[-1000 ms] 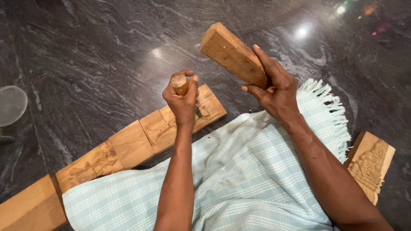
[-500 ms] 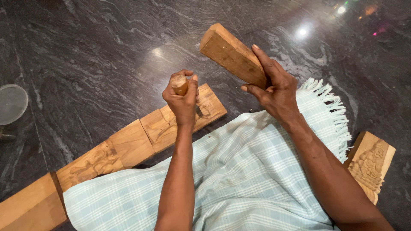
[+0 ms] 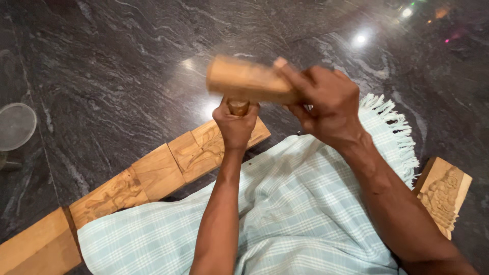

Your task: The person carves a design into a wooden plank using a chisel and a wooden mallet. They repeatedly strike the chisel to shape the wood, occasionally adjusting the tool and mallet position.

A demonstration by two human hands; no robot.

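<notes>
Nearest the viewer, a pale blue checked cloth (image 3: 285, 224) covers the lap, both forearms reaching out over it. Just beyond its edge a long carved wooden plank (image 3: 153, 175) lies on the dark stone floor (image 3: 112, 66), its long axis running from near left to far right. The left hand (image 3: 235, 127) is closed around an upright chisel handle (image 3: 238, 106) planted on the plank's far end. Directly above, touching or nearly so, the right hand (image 3: 326, 104) grips a blurred wooden mallet (image 3: 244, 79), held crosswise. A small carved block (image 3: 442, 196) sits apart, right.
</notes>
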